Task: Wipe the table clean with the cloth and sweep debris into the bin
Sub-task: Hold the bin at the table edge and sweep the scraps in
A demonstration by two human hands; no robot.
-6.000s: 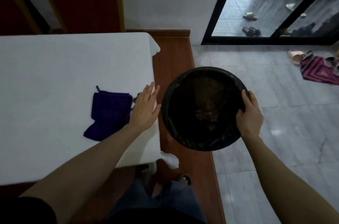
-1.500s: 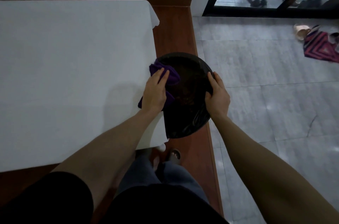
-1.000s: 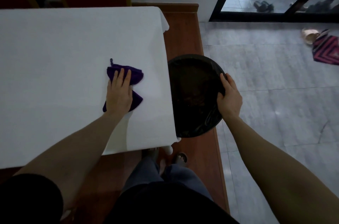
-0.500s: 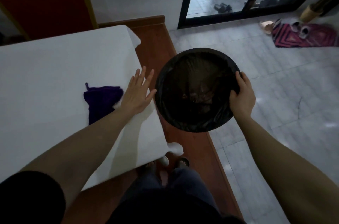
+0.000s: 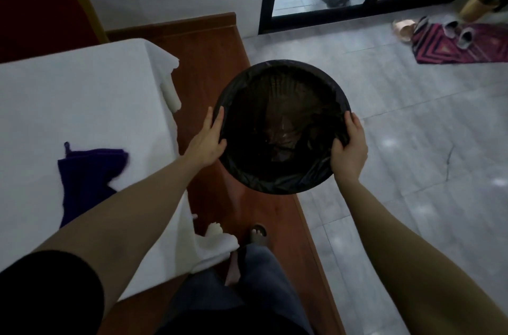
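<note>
the left hand [image 5: 205,142] has let go of the cloth [image 5: 88,172], which now lies on the bench [image 5: 82,104], and joined the right hand [image 5: 348,149] gripping the bin [image 5: 281,126] rim; the sweeping looks finished, with the bin likely going back to the floor.

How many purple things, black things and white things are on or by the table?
Purple: 1, the cloth
Black: 1, the bin, held by the left hand and right hand
White: 1, the tablecloth
Total: 3
</note>
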